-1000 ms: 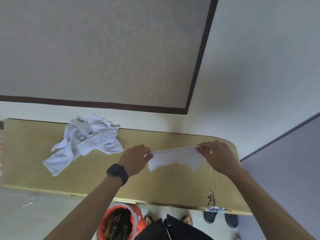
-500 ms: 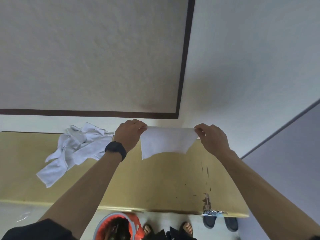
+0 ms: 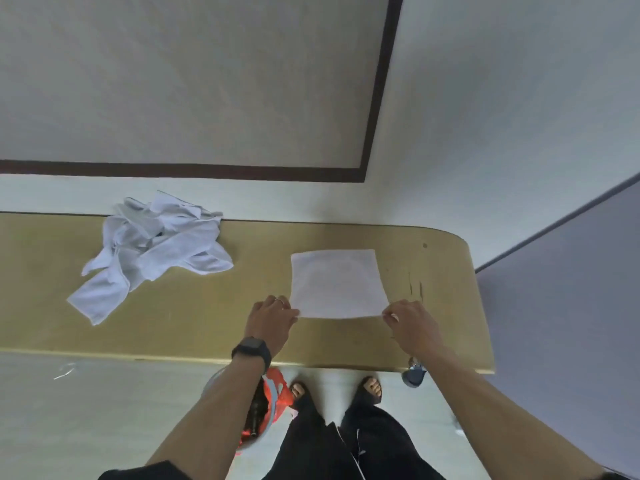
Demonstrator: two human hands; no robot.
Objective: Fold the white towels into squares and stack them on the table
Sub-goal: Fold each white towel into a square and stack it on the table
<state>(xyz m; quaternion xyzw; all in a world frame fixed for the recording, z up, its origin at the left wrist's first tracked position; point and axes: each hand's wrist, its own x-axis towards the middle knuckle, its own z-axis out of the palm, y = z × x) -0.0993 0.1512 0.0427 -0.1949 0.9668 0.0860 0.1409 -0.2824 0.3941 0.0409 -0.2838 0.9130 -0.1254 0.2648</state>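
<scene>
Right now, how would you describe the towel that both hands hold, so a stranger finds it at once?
Look at the long tan table against the wall, toward its rounded right end. There the flat white towel lies spread as a rectangle, its near corners pinched by the left hand and right hand. Unlike the crumpled towel pile further left, it is smooth.

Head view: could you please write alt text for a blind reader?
A left hand and right hand pinch the near corners of a white towel flat on a yellow table; crumpled white towels lie left of it.
</scene>
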